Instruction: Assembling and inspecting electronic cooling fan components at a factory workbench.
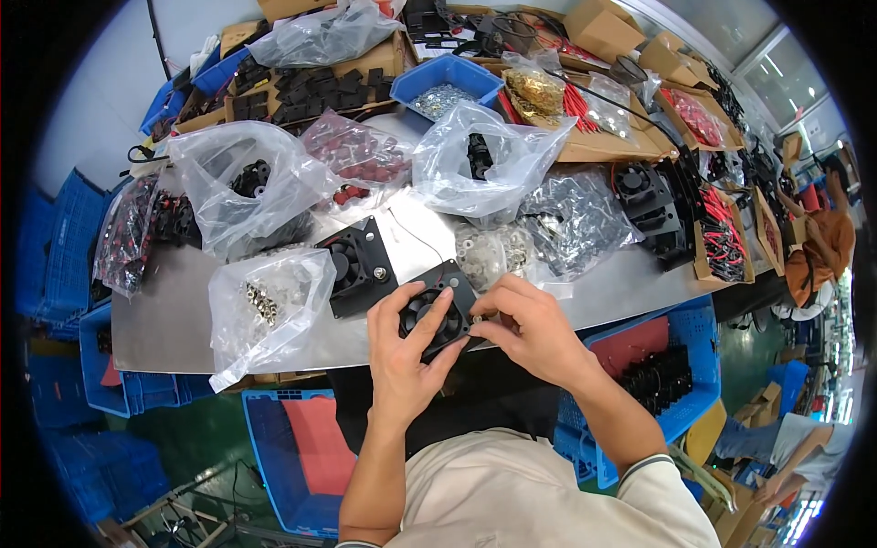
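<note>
A square black fan panel is tilted up at the table's near edge. My left hand grips it, with fingers spread across the round fan. At the panel's right edge, my right hand pinches a small light-coloured piece, perhaps a nut, mostly hidden by the fingertips. Left of this panel lies a second black fan panel with a shiny metal fitting on its face. Just beyond my right hand sits a clear bag of small metal parts. Another clear bag with metal nuts lies at the left.
Open plastic bags of black parts and red parts crowd the metal table. A blue bin of small hardware stands behind. Black fan assemblies are at right. Blue crates flank me below, and people work at far right.
</note>
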The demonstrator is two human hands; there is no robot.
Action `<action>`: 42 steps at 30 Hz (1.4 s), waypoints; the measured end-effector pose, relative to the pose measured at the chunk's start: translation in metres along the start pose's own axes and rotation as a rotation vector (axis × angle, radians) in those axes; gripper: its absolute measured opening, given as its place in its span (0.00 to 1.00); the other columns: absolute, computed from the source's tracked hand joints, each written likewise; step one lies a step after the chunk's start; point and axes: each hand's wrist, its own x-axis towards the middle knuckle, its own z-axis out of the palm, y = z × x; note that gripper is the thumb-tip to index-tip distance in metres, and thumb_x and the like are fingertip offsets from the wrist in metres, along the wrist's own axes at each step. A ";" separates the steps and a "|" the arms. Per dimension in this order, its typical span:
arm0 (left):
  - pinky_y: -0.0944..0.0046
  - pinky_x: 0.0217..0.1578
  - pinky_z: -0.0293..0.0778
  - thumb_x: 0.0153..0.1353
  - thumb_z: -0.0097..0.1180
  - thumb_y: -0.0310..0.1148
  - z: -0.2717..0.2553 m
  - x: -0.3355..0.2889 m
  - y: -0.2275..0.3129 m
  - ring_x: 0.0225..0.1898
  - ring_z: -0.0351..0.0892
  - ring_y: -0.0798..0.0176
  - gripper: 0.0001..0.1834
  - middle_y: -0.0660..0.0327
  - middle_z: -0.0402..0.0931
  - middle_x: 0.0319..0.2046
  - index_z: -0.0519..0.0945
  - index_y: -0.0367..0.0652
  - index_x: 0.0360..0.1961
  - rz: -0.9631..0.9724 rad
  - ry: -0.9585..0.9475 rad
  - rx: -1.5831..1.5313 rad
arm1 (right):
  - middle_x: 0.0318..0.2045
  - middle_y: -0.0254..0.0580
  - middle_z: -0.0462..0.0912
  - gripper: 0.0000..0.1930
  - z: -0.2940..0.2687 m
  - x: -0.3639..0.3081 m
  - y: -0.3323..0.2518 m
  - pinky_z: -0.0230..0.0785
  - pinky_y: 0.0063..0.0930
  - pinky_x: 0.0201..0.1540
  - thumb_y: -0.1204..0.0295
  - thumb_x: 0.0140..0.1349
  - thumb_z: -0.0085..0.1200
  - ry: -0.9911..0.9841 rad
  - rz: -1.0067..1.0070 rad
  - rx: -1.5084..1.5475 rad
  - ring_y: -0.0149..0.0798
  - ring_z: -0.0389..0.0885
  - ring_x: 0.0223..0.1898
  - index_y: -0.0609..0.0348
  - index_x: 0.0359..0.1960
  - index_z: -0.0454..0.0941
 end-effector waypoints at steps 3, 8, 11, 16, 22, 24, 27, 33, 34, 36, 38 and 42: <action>0.52 0.53 0.67 0.42 0.72 0.29 0.000 0.000 0.000 0.54 0.66 0.46 0.34 0.53 0.68 0.55 0.79 0.54 0.56 0.000 0.001 0.007 | 0.31 0.39 0.74 0.13 -0.003 -0.001 -0.005 0.68 0.27 0.31 0.79 0.53 0.64 0.012 -0.018 -0.009 0.35 0.75 0.29 0.60 0.41 0.79; 0.53 0.53 0.67 0.43 0.72 0.29 0.000 0.001 0.001 0.54 0.66 0.46 0.34 0.53 0.68 0.55 0.80 0.54 0.56 0.001 -0.003 0.005 | 0.33 0.37 0.74 0.19 -0.004 -0.014 -0.004 0.65 0.23 0.29 0.79 0.54 0.64 0.002 0.003 0.066 0.30 0.72 0.28 0.57 0.49 0.79; 0.53 0.53 0.66 0.43 0.72 0.29 0.000 0.001 0.001 0.54 0.67 0.47 0.34 0.53 0.68 0.55 0.80 0.53 0.56 -0.002 0.003 -0.001 | 0.34 0.37 0.73 0.22 -0.007 -0.024 0.008 0.64 0.21 0.28 0.80 0.54 0.63 0.035 0.029 0.062 0.29 0.71 0.27 0.56 0.52 0.78; 0.56 0.55 0.67 0.41 0.73 0.27 0.002 0.001 0.002 0.55 0.68 0.49 0.33 0.52 0.68 0.56 0.81 0.47 0.54 -0.031 -0.006 0.015 | 0.34 0.37 0.73 0.18 -0.002 -0.022 -0.001 0.64 0.20 0.27 0.78 0.55 0.64 0.041 0.085 0.150 0.28 0.71 0.28 0.56 0.49 0.80; 0.55 0.54 0.66 0.41 0.73 0.29 0.004 0.000 0.000 0.54 0.67 0.49 0.33 0.52 0.68 0.56 0.81 0.48 0.54 -0.022 -0.002 0.032 | 0.30 0.33 0.73 0.16 -0.004 -0.030 0.009 0.62 0.19 0.27 0.76 0.56 0.64 0.103 0.080 0.247 0.26 0.70 0.27 0.58 0.47 0.81; 0.53 0.53 0.67 0.41 0.73 0.30 0.005 -0.001 -0.001 0.53 0.67 0.47 0.33 0.52 0.68 0.56 0.81 0.50 0.55 -0.027 0.006 0.009 | 0.30 0.32 0.73 0.17 -0.001 -0.028 0.005 0.62 0.19 0.27 0.76 0.56 0.63 0.098 0.089 0.268 0.25 0.69 0.26 0.57 0.49 0.80; 0.54 0.53 0.67 0.41 0.73 0.29 0.004 -0.001 0.000 0.54 0.67 0.47 0.33 0.52 0.68 0.56 0.81 0.49 0.54 -0.054 0.003 0.013 | 0.30 0.33 0.73 0.21 0.004 -0.027 0.008 0.62 0.21 0.27 0.78 0.57 0.62 0.080 0.082 0.294 0.26 0.69 0.25 0.55 0.54 0.78; 0.58 0.57 0.65 0.44 0.71 0.26 0.004 -0.003 -0.001 0.58 0.67 0.51 0.32 0.53 0.65 0.58 0.79 0.44 0.56 -0.078 -0.021 0.033 | 0.31 0.34 0.73 0.21 0.005 -0.026 0.013 0.64 0.21 0.28 0.78 0.57 0.61 0.099 0.040 0.292 0.26 0.69 0.26 0.56 0.54 0.77; 0.58 0.57 0.65 0.44 0.71 0.26 0.005 -0.003 0.000 0.58 0.67 0.51 0.32 0.53 0.65 0.58 0.79 0.44 0.56 -0.069 -0.028 0.030 | 0.31 0.34 0.73 0.21 0.004 -0.027 0.014 0.64 0.21 0.28 0.78 0.57 0.61 0.111 0.042 0.290 0.26 0.69 0.26 0.56 0.54 0.77; 0.54 0.56 0.65 0.42 0.72 0.28 0.011 0.000 0.002 0.57 0.66 0.48 0.33 0.52 0.67 0.57 0.80 0.48 0.55 -0.051 -0.002 0.029 | 0.31 0.36 0.74 0.20 -0.001 -0.034 0.019 0.67 0.25 0.29 0.76 0.58 0.61 0.147 0.058 0.271 0.30 0.72 0.27 0.57 0.54 0.77; 0.56 0.59 0.62 0.44 0.71 0.27 0.017 0.004 0.008 0.59 0.65 0.48 0.32 0.52 0.67 0.58 0.80 0.46 0.55 -0.051 -0.043 -0.006 | 0.32 0.38 0.75 0.19 0.001 -0.042 0.028 0.68 0.28 0.31 0.75 0.59 0.60 0.204 0.037 0.219 0.34 0.74 0.28 0.58 0.53 0.77; 0.55 0.62 0.59 0.51 0.64 0.24 -0.002 -0.005 0.003 0.60 0.66 0.48 0.30 0.51 0.66 0.58 0.76 0.42 0.58 0.003 -0.023 0.117 | 0.37 0.51 0.76 0.17 0.015 -0.041 0.031 0.70 0.41 0.41 0.71 0.60 0.57 0.156 0.052 0.242 0.50 0.78 0.38 0.63 0.50 0.75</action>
